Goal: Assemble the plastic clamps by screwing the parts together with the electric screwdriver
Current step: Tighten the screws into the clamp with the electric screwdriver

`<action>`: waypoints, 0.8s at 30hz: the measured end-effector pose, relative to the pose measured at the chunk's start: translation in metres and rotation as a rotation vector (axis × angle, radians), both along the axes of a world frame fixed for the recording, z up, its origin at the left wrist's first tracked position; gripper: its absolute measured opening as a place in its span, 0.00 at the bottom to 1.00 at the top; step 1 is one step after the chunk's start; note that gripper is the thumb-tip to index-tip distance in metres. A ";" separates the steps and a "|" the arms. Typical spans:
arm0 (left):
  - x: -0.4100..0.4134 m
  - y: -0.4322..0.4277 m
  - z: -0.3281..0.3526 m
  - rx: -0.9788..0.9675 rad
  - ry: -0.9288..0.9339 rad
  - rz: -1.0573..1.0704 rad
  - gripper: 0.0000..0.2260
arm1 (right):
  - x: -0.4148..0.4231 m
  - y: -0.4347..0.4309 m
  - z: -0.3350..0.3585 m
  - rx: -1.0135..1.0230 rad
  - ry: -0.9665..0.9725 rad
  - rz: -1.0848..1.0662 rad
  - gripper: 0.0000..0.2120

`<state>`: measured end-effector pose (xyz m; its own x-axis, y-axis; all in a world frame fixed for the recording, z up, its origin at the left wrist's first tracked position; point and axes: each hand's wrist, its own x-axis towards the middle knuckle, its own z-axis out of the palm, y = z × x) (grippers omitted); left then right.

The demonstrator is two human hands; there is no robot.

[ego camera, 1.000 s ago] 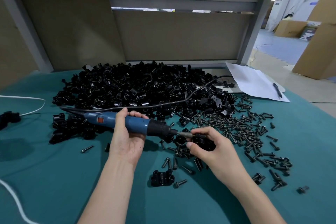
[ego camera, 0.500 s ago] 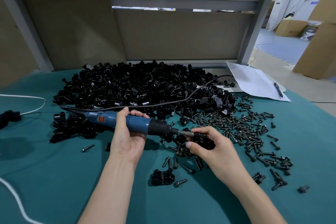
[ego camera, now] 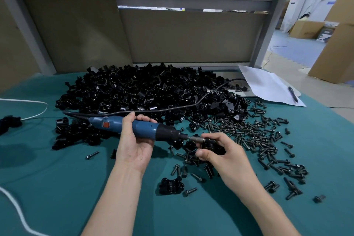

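Left hand (ego camera: 134,140), palm up, is wrapped round the blue-bodied electric screwdriver w/ black nose (ego camera: 142,129): fingers curl over the top of the barrel, thumb side under it, so the hand is closed on the tool, not spread. Tool lies roughly level, nose pointing right; its orange-red switch (ego camera: 106,125) faces up, just left of the hand. Its black power cord (ego camera: 172,106) trails from the rear end and runs over the parts heap toward the back right.

Right hand (ego camera: 220,151) pinches a small black plastic clamp (ego camera: 211,144) btwn thumb and curled fingers, held just above the teal table cover (ego camera: 57,188). The metal bit (ego camera: 194,138) meets the clamp's left side at the fingertips; exact contact pt is hidden by the fingers.

Big heap of loose black plastic clamp halves (ego camera: 143,90) fills the back of the table. Scatter of dark metal bolts (ego camera: 249,132) lies to the right of the hands, some right under the right hand. One assembled-looking black clamp (ego camera: 170,186) sits alone near the front, w/ a single bolt (ego camera: 189,191) just beside it. Another lone bolt (ego camera: 92,155) lies left of the left wrist.

White paper sheet (ego camera: 268,84) w/ a dark pen (ego camera: 293,94) on it sits at far right rear. White cable (ego camera: 23,119) crosses the left edge.
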<state>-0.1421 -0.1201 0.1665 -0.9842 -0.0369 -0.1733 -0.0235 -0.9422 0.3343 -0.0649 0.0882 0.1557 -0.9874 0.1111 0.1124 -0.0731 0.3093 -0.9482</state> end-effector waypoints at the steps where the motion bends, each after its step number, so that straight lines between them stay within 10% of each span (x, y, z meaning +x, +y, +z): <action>1: 0.000 0.000 0.000 -0.001 -0.004 -0.002 0.15 | 0.001 0.000 0.001 0.015 0.014 -0.005 0.18; 24: 0.013 -0.005 0.008 -0.040 -0.125 0.160 0.18 | 0.004 0.007 0.002 0.025 0.093 -0.102 0.14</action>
